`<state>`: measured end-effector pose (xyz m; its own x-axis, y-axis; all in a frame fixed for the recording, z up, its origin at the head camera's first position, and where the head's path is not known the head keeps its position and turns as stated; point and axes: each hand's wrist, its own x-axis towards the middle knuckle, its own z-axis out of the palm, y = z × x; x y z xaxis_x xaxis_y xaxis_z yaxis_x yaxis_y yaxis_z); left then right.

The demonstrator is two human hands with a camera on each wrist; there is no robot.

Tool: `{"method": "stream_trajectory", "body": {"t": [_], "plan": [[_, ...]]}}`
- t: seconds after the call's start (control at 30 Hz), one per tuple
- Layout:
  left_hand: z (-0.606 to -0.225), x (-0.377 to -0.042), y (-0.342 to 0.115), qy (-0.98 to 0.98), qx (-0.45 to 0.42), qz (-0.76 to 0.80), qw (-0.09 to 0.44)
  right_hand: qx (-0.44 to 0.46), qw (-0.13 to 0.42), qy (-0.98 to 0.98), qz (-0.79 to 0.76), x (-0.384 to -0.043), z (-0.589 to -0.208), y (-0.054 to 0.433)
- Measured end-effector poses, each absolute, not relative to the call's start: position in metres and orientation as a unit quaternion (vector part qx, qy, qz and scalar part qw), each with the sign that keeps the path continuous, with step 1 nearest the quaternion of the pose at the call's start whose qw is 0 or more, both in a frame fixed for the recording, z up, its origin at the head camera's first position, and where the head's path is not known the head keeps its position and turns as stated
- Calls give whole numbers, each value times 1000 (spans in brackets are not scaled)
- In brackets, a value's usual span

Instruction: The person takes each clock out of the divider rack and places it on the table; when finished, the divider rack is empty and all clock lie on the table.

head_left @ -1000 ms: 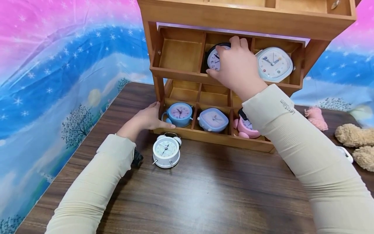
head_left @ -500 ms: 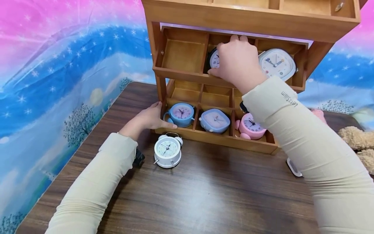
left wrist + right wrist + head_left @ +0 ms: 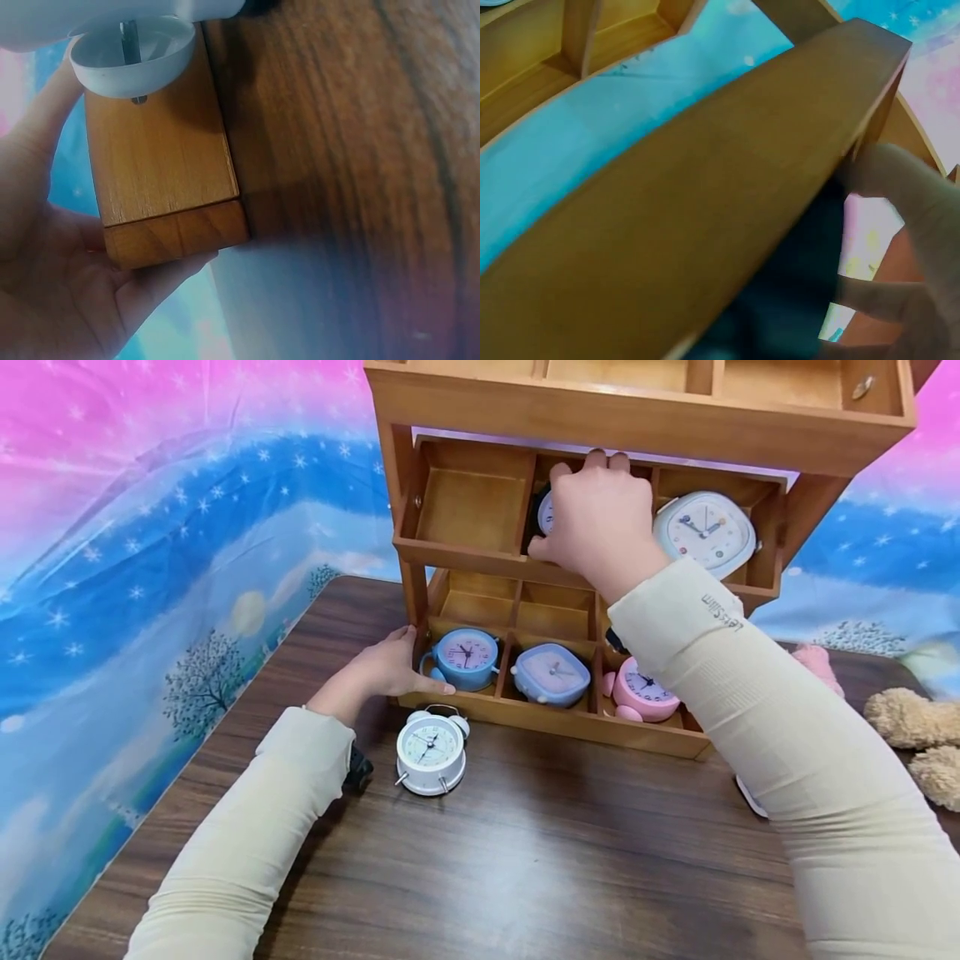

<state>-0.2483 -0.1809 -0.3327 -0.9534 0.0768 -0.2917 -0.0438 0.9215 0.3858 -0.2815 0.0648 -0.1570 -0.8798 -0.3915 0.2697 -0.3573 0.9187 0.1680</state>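
In the head view my right hand (image 3: 600,522) holds a round black clock (image 3: 545,516) in the middle compartment of the rack's middle tray, covering most of its face. The right wrist view shows the clock's dark body (image 3: 795,277) behind the tray's wooden front (image 3: 667,195), fingers along its edge. My left hand (image 3: 378,672) grips the left end of the wooden rack (image 3: 555,722) at its bottom tray, thumb along the front. The left wrist view shows that wooden end (image 3: 161,157) between thumb and fingers. Just in front stands a white twin-bell alarm clock (image 3: 431,747).
The bottom tray holds a blue clock (image 3: 467,652), a periwinkle clock (image 3: 551,675) and a pink clock (image 3: 645,693). A white clock (image 3: 705,533) sits right of my right hand. Pink yarn (image 3: 817,667) and beige fluffy bundles (image 3: 911,717) lie on the right.
My right hand has turned over the black clock and now hides more of its face. My left hand keeps its hold; the head view has shifted slightly.
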Motion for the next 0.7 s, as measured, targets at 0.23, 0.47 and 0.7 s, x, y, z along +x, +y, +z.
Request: {"method": "stream_trajectory", "body": {"t": [0.23,0.47,0.7], "plan": [[-334,-249,-181,969,11,198,145,221,223,-949,-3,-281,-170,81],[-337,-250,-182,969,8,198,150,342,371,-862,34,-281,-190,102],[-335,-252,-182,968,7,198,152,402,448,-794,83,-260,-196,112]]}}
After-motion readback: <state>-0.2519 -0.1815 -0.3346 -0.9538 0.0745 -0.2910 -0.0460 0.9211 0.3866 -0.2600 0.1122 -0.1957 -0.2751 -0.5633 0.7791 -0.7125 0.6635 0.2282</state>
